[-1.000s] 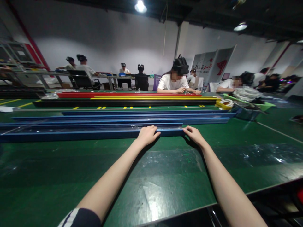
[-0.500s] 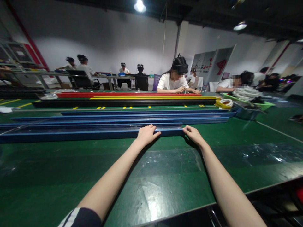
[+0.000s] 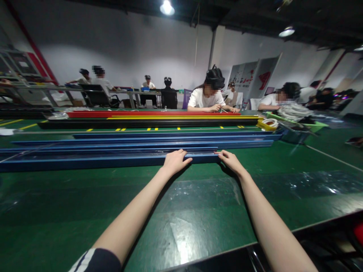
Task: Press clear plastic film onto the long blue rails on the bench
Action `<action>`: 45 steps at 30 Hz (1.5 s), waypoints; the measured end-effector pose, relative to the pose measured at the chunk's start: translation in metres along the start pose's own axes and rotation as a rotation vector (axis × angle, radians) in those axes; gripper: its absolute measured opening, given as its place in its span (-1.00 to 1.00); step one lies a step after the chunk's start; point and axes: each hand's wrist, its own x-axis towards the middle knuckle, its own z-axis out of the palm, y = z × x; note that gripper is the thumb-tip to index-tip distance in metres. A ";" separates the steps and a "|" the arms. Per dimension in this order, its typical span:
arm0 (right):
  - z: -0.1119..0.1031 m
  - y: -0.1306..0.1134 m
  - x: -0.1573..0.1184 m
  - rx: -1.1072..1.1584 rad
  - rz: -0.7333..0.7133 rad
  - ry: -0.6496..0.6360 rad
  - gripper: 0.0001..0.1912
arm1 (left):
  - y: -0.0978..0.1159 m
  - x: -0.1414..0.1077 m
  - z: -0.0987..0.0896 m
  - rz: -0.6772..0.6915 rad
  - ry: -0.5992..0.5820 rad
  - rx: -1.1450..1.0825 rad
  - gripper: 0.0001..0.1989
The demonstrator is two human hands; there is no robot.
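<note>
A long blue channel strip (image 3: 113, 162) with raised side walls lies across the green table, nearest to me. My left hand (image 3: 176, 161) is closed over its near wall, thumb on the front face and fingertips inside. At the strip's right end my right hand (image 3: 229, 160) is bent around the end corner, a fingertip reaching over into the channel and the thumb hidden. Clear film appears to lie along the inside of the channel. More blue channel strips (image 3: 241, 144) rest parallel just behind it.
Red (image 3: 153, 113), yellow (image 3: 184, 118) and black strips (image 3: 141, 124) lie farther back. A yellow container (image 3: 268, 125) and a green basket (image 3: 319, 126) with coiled white material stand at right. Clear film (image 3: 204, 192) covers part of the green table (image 3: 93, 211). A person (image 3: 208, 96) works opposite.
My right hand's fingertip has shifted slightly left, over the end of the blue channel strip. My left hand keeps its place on the near wall.
</note>
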 end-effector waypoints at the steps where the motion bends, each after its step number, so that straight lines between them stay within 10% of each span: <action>1: 0.000 0.000 0.000 0.006 0.001 0.004 -0.70 | 0.000 0.000 0.000 -0.001 -0.003 0.000 -0.56; 28: -0.004 -0.011 -0.003 -0.277 -0.045 0.026 -0.71 | 0.005 -0.010 0.005 0.056 0.163 0.074 -0.62; 37: 0.008 -0.036 -0.009 -0.631 -0.237 0.049 -0.76 | 0.003 -0.012 0.007 0.019 0.203 0.096 -0.54; 45: 0.028 -0.065 -0.013 -0.487 -0.312 0.023 -0.77 | -0.011 -0.018 -0.005 -0.008 0.153 0.093 -0.56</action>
